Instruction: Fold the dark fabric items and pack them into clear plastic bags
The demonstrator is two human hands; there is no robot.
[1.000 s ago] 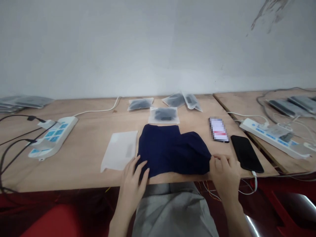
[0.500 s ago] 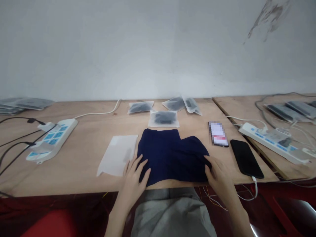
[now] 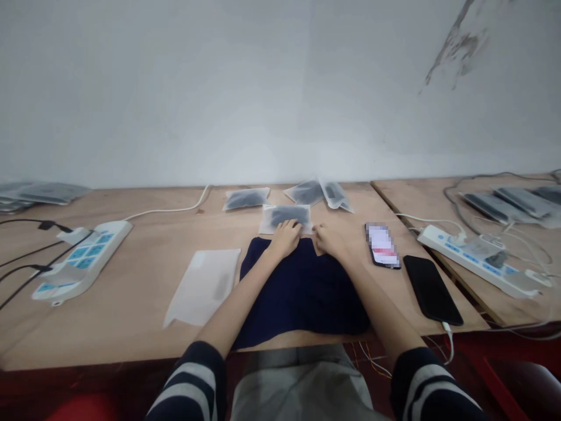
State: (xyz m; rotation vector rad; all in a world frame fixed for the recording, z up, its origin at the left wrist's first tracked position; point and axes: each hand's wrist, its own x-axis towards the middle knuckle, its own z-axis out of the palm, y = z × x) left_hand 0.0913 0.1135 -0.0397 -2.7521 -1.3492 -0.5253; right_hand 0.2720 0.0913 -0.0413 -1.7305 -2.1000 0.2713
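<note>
A dark navy garment (image 3: 302, 286) lies flat on the wooden table (image 3: 144, 280), its near edge at the table's front edge, right in front of the person. Both arms stretch across it to its far edge. The left hand (image 3: 287, 235) rests there with fingers curled down onto the cloth's far hem, touching the clear packet (image 3: 284, 216) that lies just beyond. The right hand (image 3: 328, 238) sits close beside it, also at the far hem, fingers bent; whether either hand actually pinches the fabric or only presses on it is hard to tell from this angle.

An empty translucent bag (image 3: 201, 286) lies flat just left of the garment. Further back, three more packets with dark contents (image 3: 246, 198) lie near the wall. To the right of the garment are a phone with a lit screen (image 3: 382, 245) and a black phone (image 3: 432, 289) with a cable plugged in. A white power strip (image 3: 81, 260) sits well to the left, another power strip (image 3: 475, 257) on the neighbouring table at right.
</note>
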